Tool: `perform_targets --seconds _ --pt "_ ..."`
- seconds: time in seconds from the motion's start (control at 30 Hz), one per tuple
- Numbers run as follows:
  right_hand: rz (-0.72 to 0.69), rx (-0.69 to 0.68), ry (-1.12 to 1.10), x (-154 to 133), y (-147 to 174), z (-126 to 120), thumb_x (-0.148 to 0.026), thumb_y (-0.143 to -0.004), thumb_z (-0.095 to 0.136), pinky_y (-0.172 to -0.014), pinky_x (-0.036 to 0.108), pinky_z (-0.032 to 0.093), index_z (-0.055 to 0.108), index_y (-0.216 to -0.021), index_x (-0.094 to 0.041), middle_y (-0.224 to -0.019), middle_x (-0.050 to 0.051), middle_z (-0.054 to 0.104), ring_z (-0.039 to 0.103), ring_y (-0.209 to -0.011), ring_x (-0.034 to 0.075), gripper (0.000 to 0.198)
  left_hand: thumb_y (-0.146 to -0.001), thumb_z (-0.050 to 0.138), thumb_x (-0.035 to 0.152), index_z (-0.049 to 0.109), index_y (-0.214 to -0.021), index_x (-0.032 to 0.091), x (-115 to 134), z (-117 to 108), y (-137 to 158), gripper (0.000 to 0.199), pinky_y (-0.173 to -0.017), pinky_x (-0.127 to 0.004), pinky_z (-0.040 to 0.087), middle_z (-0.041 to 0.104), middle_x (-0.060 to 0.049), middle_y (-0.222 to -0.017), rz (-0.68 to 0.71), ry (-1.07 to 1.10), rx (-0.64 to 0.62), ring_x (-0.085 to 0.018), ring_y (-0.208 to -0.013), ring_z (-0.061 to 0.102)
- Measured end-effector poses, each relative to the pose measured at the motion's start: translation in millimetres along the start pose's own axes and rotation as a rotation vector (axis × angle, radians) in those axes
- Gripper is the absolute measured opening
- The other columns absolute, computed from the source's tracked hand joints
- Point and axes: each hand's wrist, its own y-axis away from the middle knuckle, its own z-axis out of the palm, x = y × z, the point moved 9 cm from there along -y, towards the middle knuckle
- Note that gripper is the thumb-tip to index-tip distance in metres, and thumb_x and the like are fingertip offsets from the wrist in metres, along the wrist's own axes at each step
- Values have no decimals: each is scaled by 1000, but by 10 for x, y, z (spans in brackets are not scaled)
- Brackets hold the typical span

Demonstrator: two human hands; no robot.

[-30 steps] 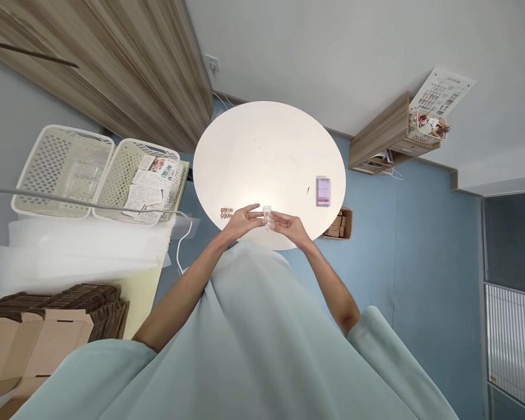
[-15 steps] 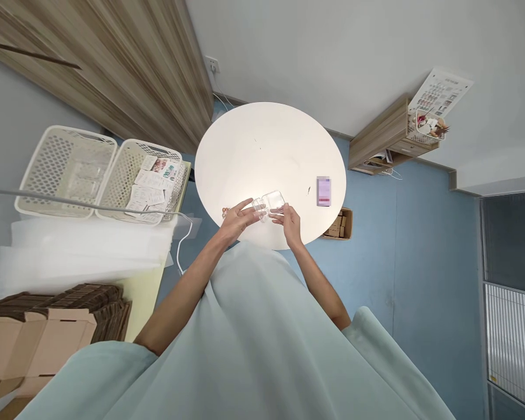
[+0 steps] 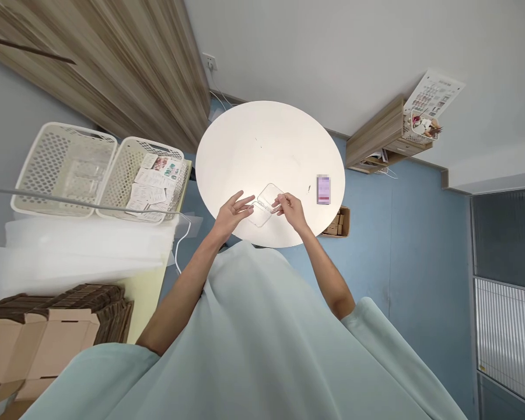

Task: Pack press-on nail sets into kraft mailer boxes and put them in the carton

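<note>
A clear plastic hinged box (image 3: 270,194), its two halves spread apart, is over the near part of the round white table (image 3: 262,134). My right hand (image 3: 290,210) pinches the box at its right side. My left hand (image 3: 231,214) has its fingers spread at the left side of the box, the fingertips close to its edge. Whether they touch it, I cannot tell. Farther right on the table lies a phone (image 3: 323,189) with a pinkish screen.
White baskets stand on the left, one holding clear containers (image 3: 85,178), the other printed cards (image 3: 151,189). White sheets (image 3: 79,248) and flat cardboard boxes (image 3: 65,338) lie nearer. A carton of small boxes (image 3: 339,223) sits on the floor beyond the table's right edge.
The clear box has turned and its halves lie more spread out. My left hand has moved slightly left with its fingers spread; a small reddish item beside it is now hidden.
</note>
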Motion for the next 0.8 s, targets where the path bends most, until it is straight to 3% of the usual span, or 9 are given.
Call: perform_targets --seconds 0.27,0.37,0.47,0.53,0.63,0.73,0.8 --pt "28 -275 131 1 -177 579 -87 -93 60 -61 24 57 67 -94 -22 -92 5 80 77 -67 15 65 -69 97 32 60 -155 23 -148 -355 208 94 -112 -50 57 67 -20 -154 -75 41 33 -34 -125 74" --pt "48 -322 156 69 -316 869 -85 -94 61 -59 24 54 66 -96 -22 -94 5 80 76 -65 15 63 -67 95 26 65 -146 21 -255 -636 370 85 -107 -49 61 69 -20 -151 -137 111 151 -33 -120 77" --pt "43 -332 233 190 -515 1110 -75 -104 55 -65 26 55 68 -102 -22 -101 5 80 77 -67 15 54 -68 93 24 67 -141 20 -340 -992 578 77 -104 -47 63 70 -19 -150 -160 154 328 -31 -118 77" --pt "38 -332 387 326 -662 1239 -60 -109 56 -73 28 57 70 -107 -22 -106 5 81 77 -70 15 41 -69 92 23 68 -138 20 -383 -1221 726 74 -104 -47 63 71 -17 -148 -160 168 428 -30 -118 77" --pt "62 -400 720 629 -825 1449 -39 -103 73 -87 32 58 72 -116 -21 -114 8 80 78 -90 21 23 -67 91 21 68 -135 19 -434 -1511 930 72 -105 -46 63 73 -17 -144 -149 195 537 -30 -118 77" --pt "82 -446 983 916 -893 1628 -31 -96 81 -92 35 57 69 -128 -19 -127 15 76 74 -112 29 36 -67 89 20 68 -134 18 -464 -1706 1091 71 -104 -46 63 74 -17 -141 -137 220 595 -31 -118 77" --pt "79 -441 1085 1051 -895 1727 -31 -95 83 -92 37 58 65 -133 -19 -135 18 71 73 -116 30 44 -68 89 21 68 -135 19 -468 -1785 1172 71 -103 -46 63 74 -17 -140 -137 220 607 -31 -119 77"
